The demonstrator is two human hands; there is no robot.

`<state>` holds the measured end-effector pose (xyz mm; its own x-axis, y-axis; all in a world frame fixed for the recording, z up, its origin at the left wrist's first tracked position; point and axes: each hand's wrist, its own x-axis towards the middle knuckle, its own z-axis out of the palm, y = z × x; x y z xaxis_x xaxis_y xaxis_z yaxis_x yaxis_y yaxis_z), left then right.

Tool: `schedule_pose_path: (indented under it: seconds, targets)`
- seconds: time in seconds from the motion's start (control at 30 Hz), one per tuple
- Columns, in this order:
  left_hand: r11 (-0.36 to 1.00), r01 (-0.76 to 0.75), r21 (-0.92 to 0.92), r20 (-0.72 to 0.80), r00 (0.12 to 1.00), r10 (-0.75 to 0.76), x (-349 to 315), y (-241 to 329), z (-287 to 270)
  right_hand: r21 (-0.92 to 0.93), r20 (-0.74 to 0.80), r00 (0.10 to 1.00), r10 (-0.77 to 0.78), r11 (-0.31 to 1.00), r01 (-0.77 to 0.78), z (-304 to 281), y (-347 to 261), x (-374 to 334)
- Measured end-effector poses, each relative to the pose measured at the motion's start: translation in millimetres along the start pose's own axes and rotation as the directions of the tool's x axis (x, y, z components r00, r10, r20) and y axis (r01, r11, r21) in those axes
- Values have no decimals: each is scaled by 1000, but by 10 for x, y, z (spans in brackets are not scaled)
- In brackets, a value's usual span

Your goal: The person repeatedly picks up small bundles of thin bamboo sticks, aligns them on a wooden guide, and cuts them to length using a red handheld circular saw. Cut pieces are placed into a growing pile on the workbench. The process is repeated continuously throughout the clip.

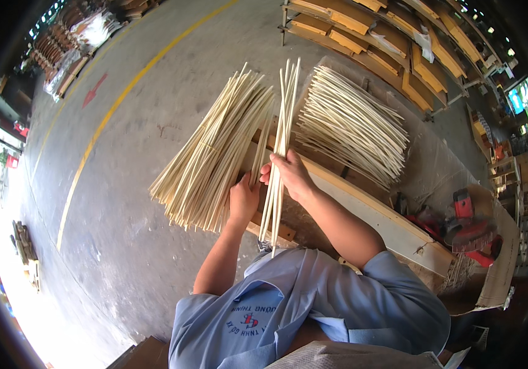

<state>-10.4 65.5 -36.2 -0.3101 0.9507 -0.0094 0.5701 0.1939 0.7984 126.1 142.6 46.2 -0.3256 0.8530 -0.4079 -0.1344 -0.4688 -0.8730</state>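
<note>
My right hand [291, 174] is closed around a small bunch of long, thin, pale wooden sticks [284, 120], which stands nearly upright in front of my body. To its left, my left hand [244, 197] has its fingers curled round a few similar sticks [260, 151] at the right edge of a large pile. That large pile of sticks [215, 147] fans out on the left, with a thin tie across its middle. Another heap of loose sticks [353, 120] lies to the right, past the bunch.
A wooden frame with a pale board [362, 212] runs diagonally under the sticks to the right. A red and black tool [473, 230] rests on the cardboard at the right. Racks of curved wooden parts [375, 43] stand behind. Yellow lines [107, 120] mark the grey floor.
</note>
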Motion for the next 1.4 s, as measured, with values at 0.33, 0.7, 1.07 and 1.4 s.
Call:
schedule_pose_path:
  seconds: [0.33,0.7,1.07,1.4]
  targets:
    - [918,-164,360,-31,982,188,-286,200,-49,450,416,886,-204,893,-6,-874,-278,-691]
    - [586,118,-802,466,737,490,-676,2435,272,28,378,842,-384,914,405,-1810,-225,-1617]
    - [671,-17,-741,582,483,655,-1603,3452,1340,-106,101,825,-556,818,565,-2931,130,-2747]
    - [695,-85,-714,599,439,670,-1772,3532,1617,-161,-3,789,-614,779,605,-3135,301,-2921]
